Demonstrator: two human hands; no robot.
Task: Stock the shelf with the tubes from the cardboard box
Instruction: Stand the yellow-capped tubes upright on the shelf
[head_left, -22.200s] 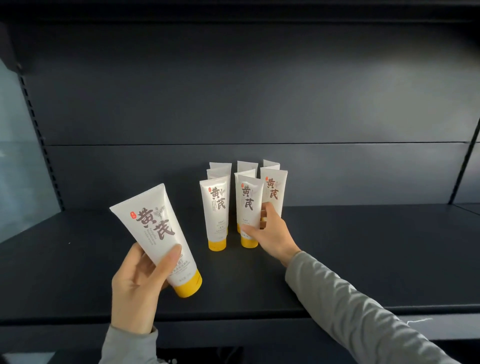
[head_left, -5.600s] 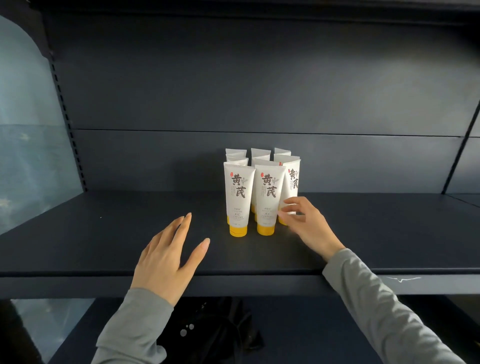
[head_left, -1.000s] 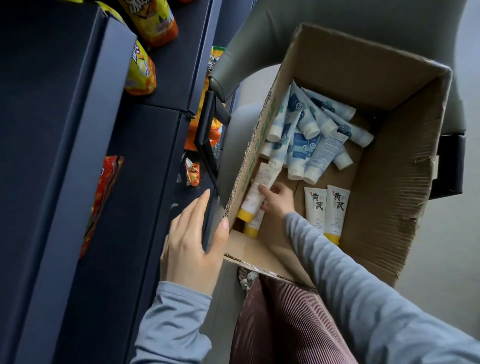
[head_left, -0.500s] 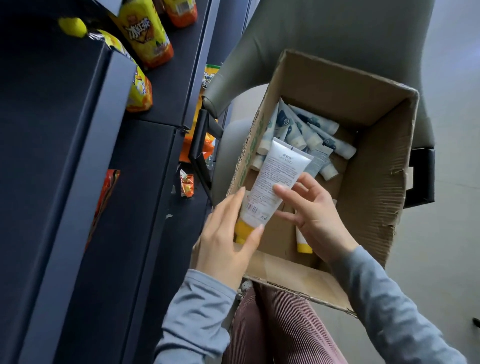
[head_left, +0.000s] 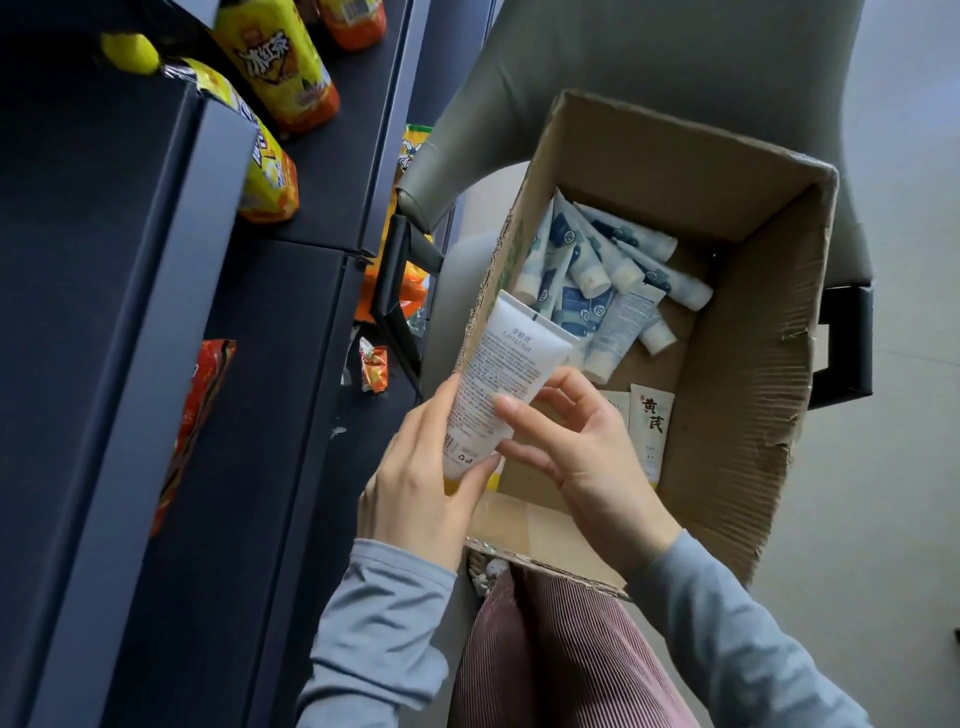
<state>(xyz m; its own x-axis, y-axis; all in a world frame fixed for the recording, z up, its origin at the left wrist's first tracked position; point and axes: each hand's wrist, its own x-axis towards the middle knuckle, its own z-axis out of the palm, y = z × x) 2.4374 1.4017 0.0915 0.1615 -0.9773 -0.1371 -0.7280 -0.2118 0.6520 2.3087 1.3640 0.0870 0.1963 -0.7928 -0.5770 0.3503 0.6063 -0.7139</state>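
Dark shelving (head_left: 130, 364) is running down the left of the view, carrying yellow snack packets (head_left: 270, 171) and a red packet (head_left: 200, 410). Beside it, an open cardboard box (head_left: 753, 415) is sitting on a grey chair (head_left: 649, 52). Both hands are holding one white tube (head_left: 498, 384) above the box's near left corner; it is tilting, crimped end uppermost, with its fine-print back facing the camera. The left hand (head_left: 415, 488) is wrapping round its yellow-capped lower end. The right hand (head_left: 576, 452), fingers curled, is pinching the tube's middle between thumb and index finger. In the box, blue-and-white tubes (head_left: 597, 275) are lying heaped at the far end, and another white tube with brown characters (head_left: 650, 431) is lying nearer, partly behind the right hand.
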